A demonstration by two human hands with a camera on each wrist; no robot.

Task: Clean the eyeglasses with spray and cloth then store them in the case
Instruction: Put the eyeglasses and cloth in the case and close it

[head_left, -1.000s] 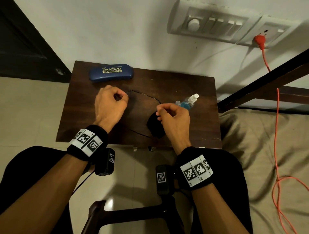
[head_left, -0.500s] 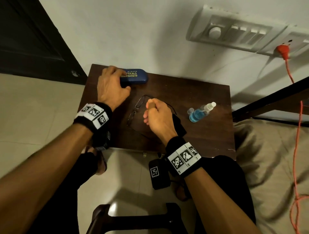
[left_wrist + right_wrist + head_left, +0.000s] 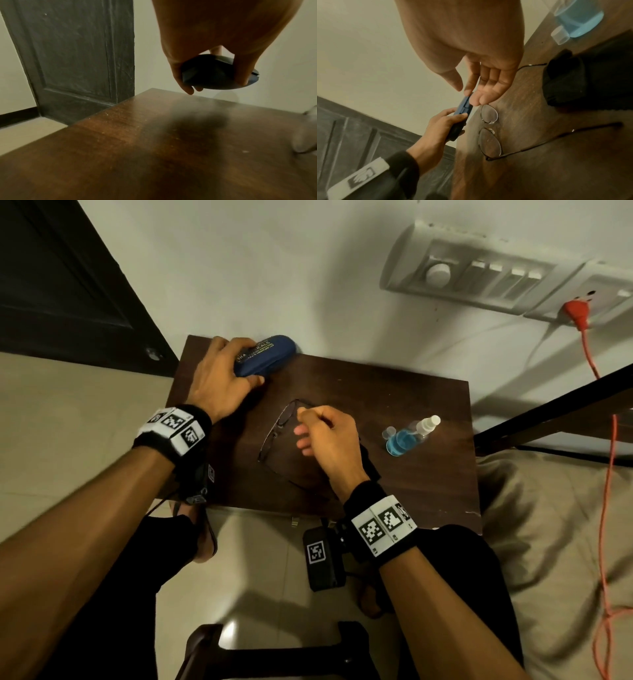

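Left hand [image 3: 219, 378] around case [image 3: 270, 354]

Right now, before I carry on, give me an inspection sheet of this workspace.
Surface: dark brown wooden table, scuffed.
Job's things: thin wire-framed eyeglasses lying unfolded on the table; blue hard glasses case, closed; black cloth beside the glasses; clear spray bottle of blue liquid lying on its side.
Clutter: small clear cap beside the bottle.
Hands: left hand grips the case; right hand open over the glasses.
Cables: orange cord plugged into wall socket.
Surroundings: dark door, switch panel.
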